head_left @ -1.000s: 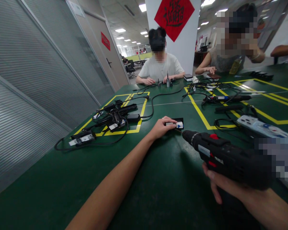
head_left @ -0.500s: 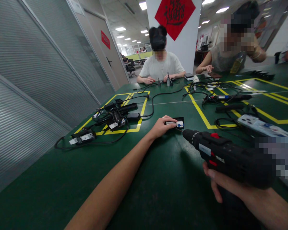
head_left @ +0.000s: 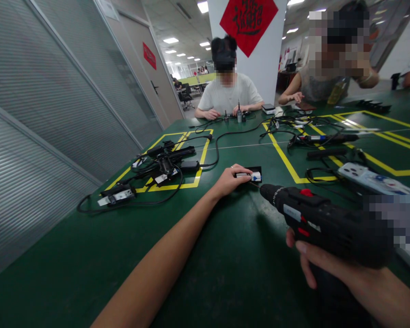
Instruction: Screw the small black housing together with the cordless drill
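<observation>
Pinning a small white-and-blue part (head_left: 256,176) near the middle of the green tabletop (head_left: 205,264), with the bit of a black-and-red drill (head_left: 314,218) aimed at it from the right. Marked with yellow tape (head_left: 282,154) on both sides; strewn with black devices and cables (head_left: 166,164) at left, and with a pen-like tool (head_left: 324,139) among cables at right. Faced across the tabletop by a person in a white T-shirt (head_left: 228,95) and another in a grey sleeveless top (head_left: 319,84). Bounded at left by a glass partition (head_left: 37,114) and a door (head_left: 140,54); backed by a red diamond sign (head_left: 248,27) on a pillar. Reaching forward with the left arm (head_left: 167,255), nearly straight, with the left grip (head_left: 233,179) closed on the part. Reaching in from lower right with the right grip (head_left: 331,262), wrapped around the drill's handle. Unclear as to contact between bit and part. Edged by a black, tray-like piece (head_left: 256,169); too small to tell whether set in it or on it.
</observation>
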Demonstrator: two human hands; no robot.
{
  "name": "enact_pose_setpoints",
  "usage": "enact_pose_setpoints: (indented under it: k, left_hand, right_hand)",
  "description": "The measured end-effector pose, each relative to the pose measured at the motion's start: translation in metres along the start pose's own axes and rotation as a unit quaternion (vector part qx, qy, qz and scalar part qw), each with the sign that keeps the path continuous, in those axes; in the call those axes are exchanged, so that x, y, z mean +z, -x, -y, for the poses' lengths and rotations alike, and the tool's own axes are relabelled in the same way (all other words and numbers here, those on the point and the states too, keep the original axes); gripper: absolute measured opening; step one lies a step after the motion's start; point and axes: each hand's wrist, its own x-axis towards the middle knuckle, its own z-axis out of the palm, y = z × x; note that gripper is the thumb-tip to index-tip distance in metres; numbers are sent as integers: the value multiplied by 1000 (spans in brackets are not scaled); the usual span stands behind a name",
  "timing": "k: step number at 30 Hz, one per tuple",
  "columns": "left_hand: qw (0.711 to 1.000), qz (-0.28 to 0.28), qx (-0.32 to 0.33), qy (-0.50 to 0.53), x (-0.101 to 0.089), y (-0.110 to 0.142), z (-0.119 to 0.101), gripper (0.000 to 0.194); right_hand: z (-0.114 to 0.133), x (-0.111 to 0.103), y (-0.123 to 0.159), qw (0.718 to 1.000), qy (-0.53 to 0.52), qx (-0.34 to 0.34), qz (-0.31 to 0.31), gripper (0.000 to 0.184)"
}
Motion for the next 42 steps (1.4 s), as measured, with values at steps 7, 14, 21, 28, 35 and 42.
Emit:
enact_pose_setpoints:
  k: [7, 14, 21, 28, 35, 42]
  left_hand:
    - [1000, -6, 0, 3, 0, 1, -2, 30]
    - [1000, -7, 4, 3, 0, 1, -2, 30]
    - [1000, -7, 2, 3, 1, 0, -1, 30]
    - [1000, -7, 5, 5, 1, 1, -1, 33]
    - [1000, -3, 0, -2, 0, 1, -3, 31]
    - [1000, 0, 5, 6, -1, 1, -1, 31]
  right_hand:
    - [3, 0, 1, 1000, 6, 10, 10, 15]
    - [1, -2, 0, 999, 26, 16, 18, 17]
    - [3, 0, 0, 1000, -10, 12, 9, 13]
    - [1, 2, 2, 1000, -27, 5, -12, 16]
    - [2, 2, 4, 999, -19, 32, -13, 17]
    - [-1, 1, 1, 998, -50, 30, -5, 22]
